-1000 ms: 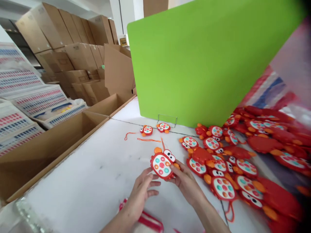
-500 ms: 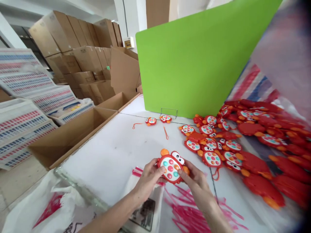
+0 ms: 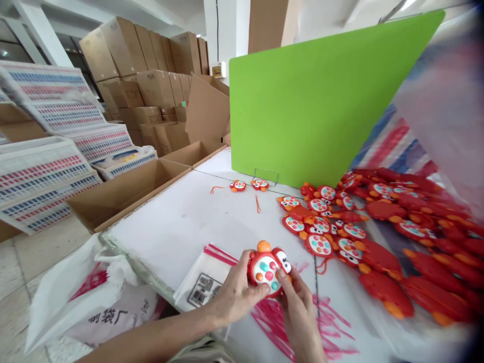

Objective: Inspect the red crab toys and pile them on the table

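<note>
Both hands hold one red crab-shaped toy (image 3: 267, 265) with a white face of coloured buttons, orange claws and two eyes, just above the white table (image 3: 181, 222). My left hand (image 3: 236, 292) grips its left side. My right hand (image 3: 297, 302) grips its lower right edge, a thumb on the button face. Under the hands lies a clear zip bag (image 3: 206, 282) with a red strip and a barcode label.
Several more crab toys (image 3: 340, 227) are heaped on the table's right half, two lone ones (image 3: 247, 185) near a green divider board (image 3: 317, 101). Open cardboard boxes (image 3: 124, 194) stand at the left, stacked cartons (image 3: 139, 75) behind, a white sack (image 3: 94, 302) at the table's near corner.
The toy and both hands have come nearer to me and lower, over the zip bag. The camera has tilted, showing more of the floor and sack.
</note>
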